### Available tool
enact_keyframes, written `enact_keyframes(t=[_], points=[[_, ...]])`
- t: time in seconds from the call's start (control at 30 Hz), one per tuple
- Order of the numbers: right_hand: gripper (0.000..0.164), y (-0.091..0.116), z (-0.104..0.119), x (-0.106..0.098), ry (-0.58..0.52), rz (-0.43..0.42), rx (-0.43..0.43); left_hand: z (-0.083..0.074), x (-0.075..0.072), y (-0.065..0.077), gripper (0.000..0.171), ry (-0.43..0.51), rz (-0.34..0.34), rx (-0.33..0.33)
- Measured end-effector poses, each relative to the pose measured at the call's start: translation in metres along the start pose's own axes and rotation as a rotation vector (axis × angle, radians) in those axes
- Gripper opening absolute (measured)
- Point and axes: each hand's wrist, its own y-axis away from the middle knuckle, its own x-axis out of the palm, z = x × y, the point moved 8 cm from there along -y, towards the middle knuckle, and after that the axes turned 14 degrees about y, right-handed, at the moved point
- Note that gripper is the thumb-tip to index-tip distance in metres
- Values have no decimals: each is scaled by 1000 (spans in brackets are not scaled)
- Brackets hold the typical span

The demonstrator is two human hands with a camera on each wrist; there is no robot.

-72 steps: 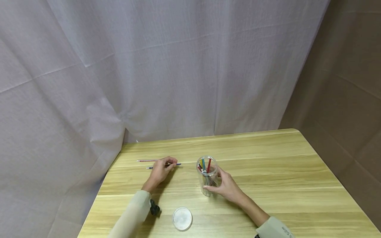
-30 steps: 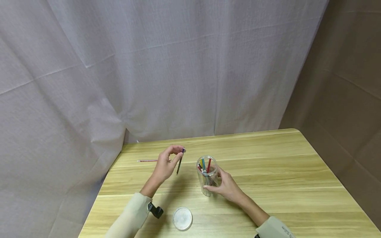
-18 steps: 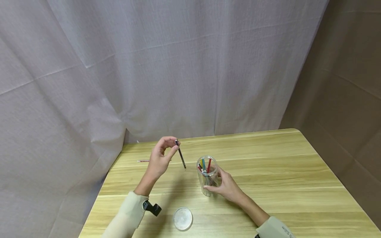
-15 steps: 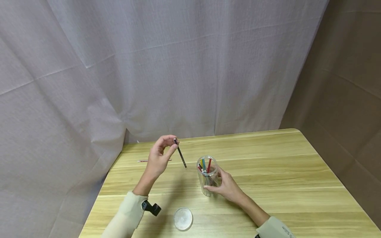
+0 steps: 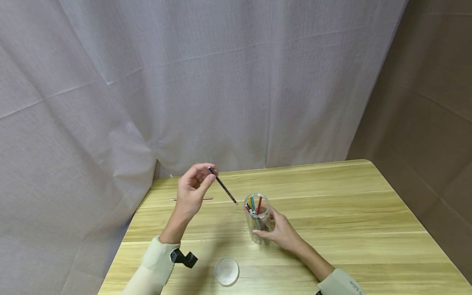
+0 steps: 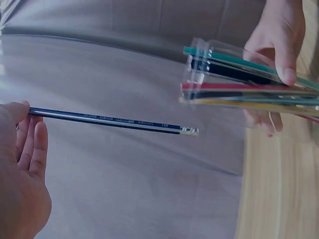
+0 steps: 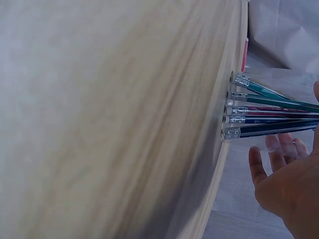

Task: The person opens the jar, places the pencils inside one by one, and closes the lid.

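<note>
My left hand [image 5: 189, 194] pinches a dark blue pencil [image 5: 223, 187] near its upper end, between thumb and fingers. In the left wrist view the pencil [image 6: 114, 121] shows silvery lettering, and its metal-capped end points towards the jar. In the head view that lower end hangs just left of the jar's rim, apart from it. My right hand [image 5: 282, 233] grips the clear plastic jar [image 5: 250, 229], which stands upright with several coloured pencils [image 5: 259, 205] in it. The right wrist view shows several capped pencil ends [image 7: 234, 119] at the jar's bottom.
A red pencil [image 5: 208, 198] lies on the wooden table [image 5: 332, 205], partly behind my left hand. A round clear lid [image 5: 227, 271] lies near the front. Grey cloth [image 5: 221, 82] hangs behind the table, brown cloth [image 5: 424, 94] to the right.
My left hand has picked the dark blue pencil up off the table, raised it and tilted it, its lower end swinging right towards the jar. The right hand and jar have stayed put.
</note>
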Motion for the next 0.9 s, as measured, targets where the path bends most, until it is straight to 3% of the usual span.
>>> enact_keyframes(t=[0.47, 0.63, 0.9], points=[[83, 0, 0, -1, 14, -6, 0, -23, 11, -8, 21, 94, -34, 48], [84, 0, 0, -1, 9, -7, -3, -18, 17, -4, 22, 124, -50, 35], [84, 1, 2, -1, 8, -6, 8, 5, 19, 12, 21, 168, -83, -21]])
